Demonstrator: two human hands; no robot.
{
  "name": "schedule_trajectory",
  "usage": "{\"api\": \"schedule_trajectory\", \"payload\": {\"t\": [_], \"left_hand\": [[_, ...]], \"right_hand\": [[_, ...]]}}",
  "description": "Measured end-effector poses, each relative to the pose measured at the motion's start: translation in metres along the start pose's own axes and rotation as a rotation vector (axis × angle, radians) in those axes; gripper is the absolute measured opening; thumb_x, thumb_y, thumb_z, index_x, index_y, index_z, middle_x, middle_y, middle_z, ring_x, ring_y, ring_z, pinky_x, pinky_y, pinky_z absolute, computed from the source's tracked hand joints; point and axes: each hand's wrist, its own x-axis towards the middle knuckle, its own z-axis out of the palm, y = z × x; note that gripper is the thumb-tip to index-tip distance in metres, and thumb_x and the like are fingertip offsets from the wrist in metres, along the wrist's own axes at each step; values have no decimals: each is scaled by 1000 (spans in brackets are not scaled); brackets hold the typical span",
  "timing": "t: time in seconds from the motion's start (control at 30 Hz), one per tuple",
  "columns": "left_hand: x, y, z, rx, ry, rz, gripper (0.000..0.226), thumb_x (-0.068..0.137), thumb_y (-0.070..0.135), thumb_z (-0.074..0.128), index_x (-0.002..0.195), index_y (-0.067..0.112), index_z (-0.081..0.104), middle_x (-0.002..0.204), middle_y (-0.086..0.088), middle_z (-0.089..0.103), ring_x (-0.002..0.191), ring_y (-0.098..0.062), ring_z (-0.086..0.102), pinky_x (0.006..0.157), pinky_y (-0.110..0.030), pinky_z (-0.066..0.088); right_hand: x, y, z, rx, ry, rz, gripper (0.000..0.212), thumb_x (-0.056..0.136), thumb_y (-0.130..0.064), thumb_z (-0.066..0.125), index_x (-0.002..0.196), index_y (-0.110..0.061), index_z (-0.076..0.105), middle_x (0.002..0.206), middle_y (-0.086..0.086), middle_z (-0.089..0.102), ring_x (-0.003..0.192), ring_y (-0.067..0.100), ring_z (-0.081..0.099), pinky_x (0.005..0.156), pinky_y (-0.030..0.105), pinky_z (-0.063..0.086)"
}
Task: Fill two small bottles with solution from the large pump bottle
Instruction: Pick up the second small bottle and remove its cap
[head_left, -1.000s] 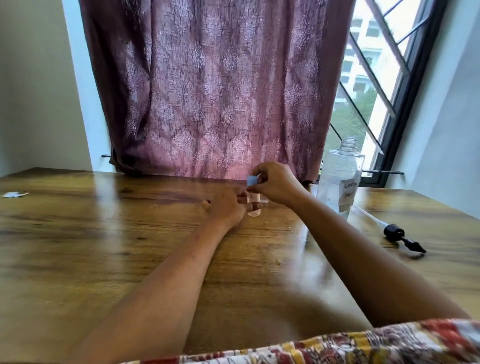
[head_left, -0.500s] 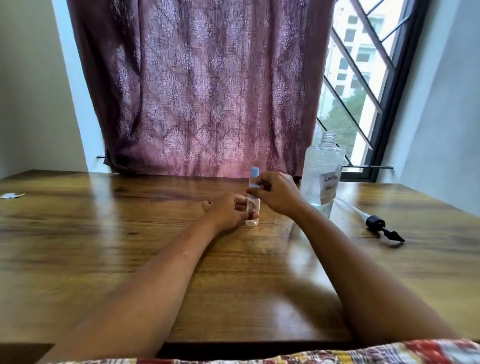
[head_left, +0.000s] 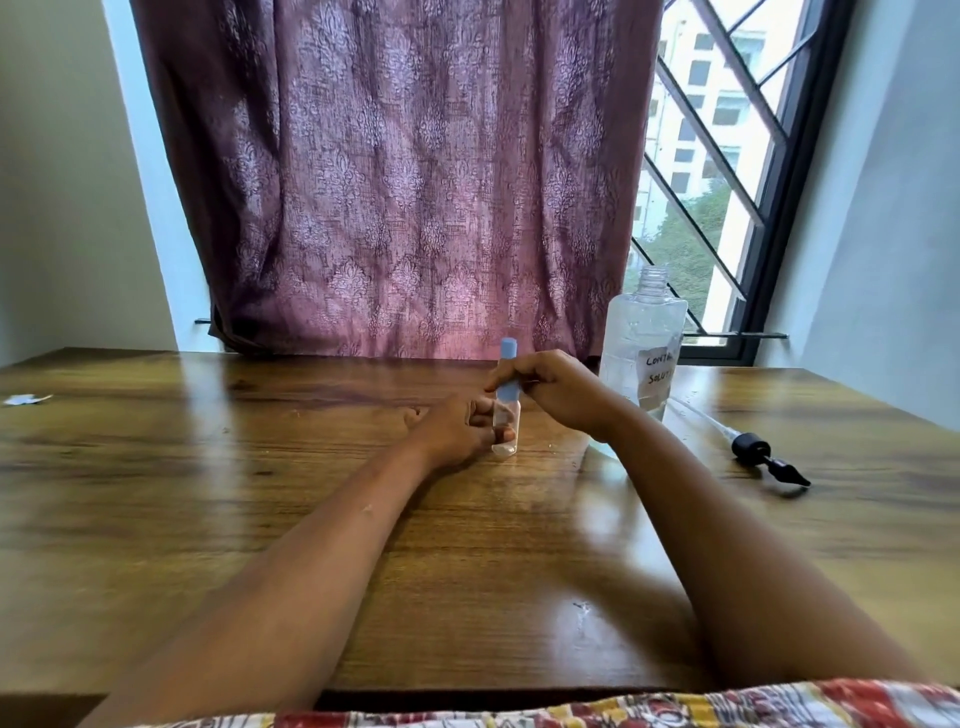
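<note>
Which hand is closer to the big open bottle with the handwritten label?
Right. The right hand pinches the blue cap of the small bottle, just left of the large bottle; the left hand grips the small bottle's body, farther left.

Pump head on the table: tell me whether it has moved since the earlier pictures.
No. The pump head lies where it did, to the right of the large bottle and nearer the person; only the camera view shifted.

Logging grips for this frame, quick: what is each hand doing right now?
Left hand: fingers curled round the small bottle, holding it upright.
Right hand: fingers pinching the blue cap on top of that bottle.
</note>
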Motion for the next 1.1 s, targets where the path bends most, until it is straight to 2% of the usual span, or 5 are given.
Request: {"api": "schedule_trajectory", "payload": {"t": [0.27,0.4,0.63,0.87,1.1], "left_hand": [[-2,2,0,-18,32,70,14,78,19,74,80,26,62,84,8,69,91,-10,64,101,-42,39],[0,4,0,89,38,32,14,78,31,73,75,29,59,73,13,65,92,-13,62,106,-51,30],[7,0,1,151,56,8,18,80,35,71,93,24,66,100,5,72,111,-20,60,111,-49,26],[6,-2,2,178,84,-15,35,78,44,70,110,33,65,108,15,68,115,-9,52,108,-48,13],[4,-1,2,221,103,3,31,79,47,68,106,32,65,102,17,69,110,-7,55,107,-47,14]], "right_hand": [[8,-14,19,344,101,66,6,81,-23,64,75,-25,63,66,-7,61,66,9,56,68,27,45],[16,-12,19,511,196,122,9,81,-15,70,86,-17,63,63,0,59,56,10,54,59,24,43],[10,0,4,-283,216,99,36,66,-40,81,88,-15,68,76,-6,59,67,6,51,58,17,38],[0,-4,-15,-235,61,130,44,73,-24,78,114,-19,66,87,-2,63,79,11,58,78,23,47],[7,-9,6,-314,164,14,17,79,-22,72,93,-14,67,81,-3,59,76,14,56,57,6,32]]}}
